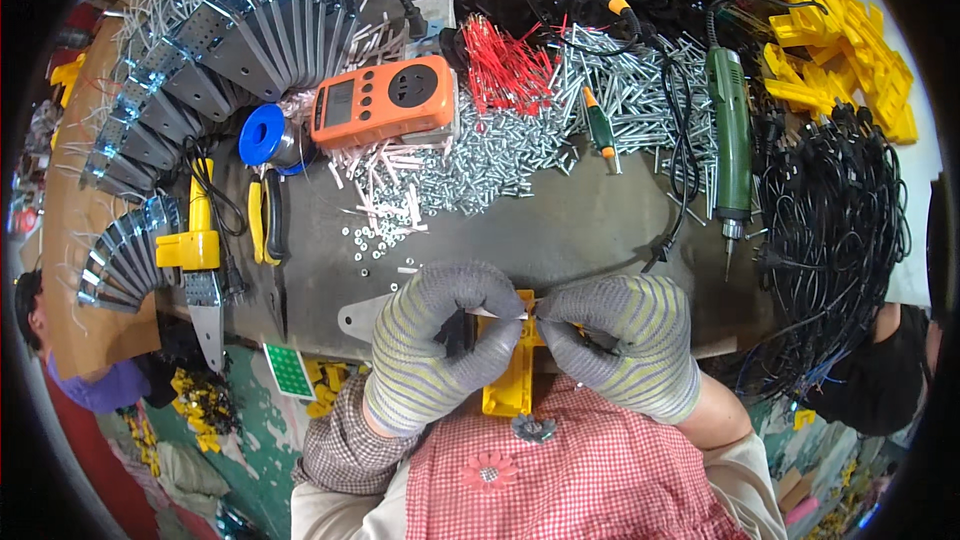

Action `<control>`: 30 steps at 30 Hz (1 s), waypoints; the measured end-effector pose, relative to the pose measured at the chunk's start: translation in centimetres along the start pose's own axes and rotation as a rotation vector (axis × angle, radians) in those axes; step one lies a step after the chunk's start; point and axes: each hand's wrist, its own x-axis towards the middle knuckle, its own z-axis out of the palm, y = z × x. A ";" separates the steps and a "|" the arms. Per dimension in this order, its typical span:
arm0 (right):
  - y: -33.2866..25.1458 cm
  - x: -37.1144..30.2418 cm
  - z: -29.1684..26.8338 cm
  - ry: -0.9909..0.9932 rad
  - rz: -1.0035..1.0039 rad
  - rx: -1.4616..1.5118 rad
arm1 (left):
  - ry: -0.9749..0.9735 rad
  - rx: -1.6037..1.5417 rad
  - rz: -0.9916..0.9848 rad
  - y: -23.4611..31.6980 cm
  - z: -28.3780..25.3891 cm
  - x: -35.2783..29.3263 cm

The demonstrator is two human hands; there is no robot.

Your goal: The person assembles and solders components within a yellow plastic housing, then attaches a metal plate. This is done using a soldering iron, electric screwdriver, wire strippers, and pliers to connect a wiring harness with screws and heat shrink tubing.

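Both my hands wear grey gloves with yellow stripes and meet close together at the table's near edge. Thumb and forefinger of my left hand (440,345) are closed on a thin white tube (488,313). My right hand (622,345) is pinched shut right beside it; whatever sits at its fingertips is too small to make out. Below and between the hands is a yellow plastic housing (508,385), its upper part partly covered by the fingers. A flat grey metal blade (358,318) with a hole sticks out from behind my left hand.
Beyond the hands lie heaped screws (490,160), red wires (505,65) and an orange meter (382,102). To the left are pliers (267,220), a solder spool (265,135) and stacked metal blades (240,40). A green electric screwdriver (729,130) and black cords (830,210) lie right.
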 end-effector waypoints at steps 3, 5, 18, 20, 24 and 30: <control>0.0 0.1 0.0 -0.003 -0.016 -0.020 | -0.020 0.098 -0.005 0.7 -0.2 0.3; 0.0 0.1 -0.2 -0.051 -0.057 -0.142 | -0.116 0.245 0.082 0.9 -0.7 0.8; 1.1 -0.9 0.0 -0.051 0.050 0.535 | -0.104 0.000 -0.141 0.8 -0.2 0.6; 1.4 -0.5 0.2 -0.077 -0.136 0.324 | -0.150 0.011 -0.129 0.5 -0.2 0.5; 1.5 -0.1 -1.0 -0.164 -0.117 0.325 | -0.170 0.068 -0.168 1.6 -0.6 1.0; 1.9 0.2 -2.2 -0.252 -0.129 0.256 | -0.296 0.231 -0.072 2.6 -0.2 2.4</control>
